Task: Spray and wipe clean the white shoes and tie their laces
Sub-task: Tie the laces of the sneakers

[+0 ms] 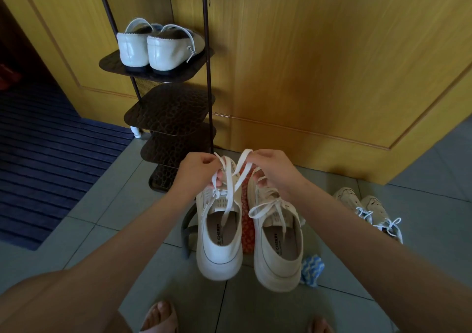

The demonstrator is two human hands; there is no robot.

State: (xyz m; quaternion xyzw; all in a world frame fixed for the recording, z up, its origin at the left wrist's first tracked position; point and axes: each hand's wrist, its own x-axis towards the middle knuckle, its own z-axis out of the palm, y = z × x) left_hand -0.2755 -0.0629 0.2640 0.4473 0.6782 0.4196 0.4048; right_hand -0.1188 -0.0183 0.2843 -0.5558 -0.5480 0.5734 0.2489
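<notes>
Two white sneakers stand side by side on the tiled floor, heels toward me. The left shoe [219, 243] has loose laces [231, 179] pulled up over its tongue. My left hand [198, 170] pinches one lace end and my right hand [272, 170] pinches the other, both raised above the shoe's front. The right shoe [278, 251] carries a tied bow [270, 206] on its tongue. A blue and white cloth [312, 271] lies by the right shoe's heel.
A dark metal shoe rack [169, 110] stands behind the shoes, with a pair of cream flats [155, 46] on a shelf. Another laced pair [370, 211] sits at the right. An orange patterned item [247, 228] lies between the sneakers. A yellow wooden door [319, 64] is behind, a blue mat [46, 159] at left.
</notes>
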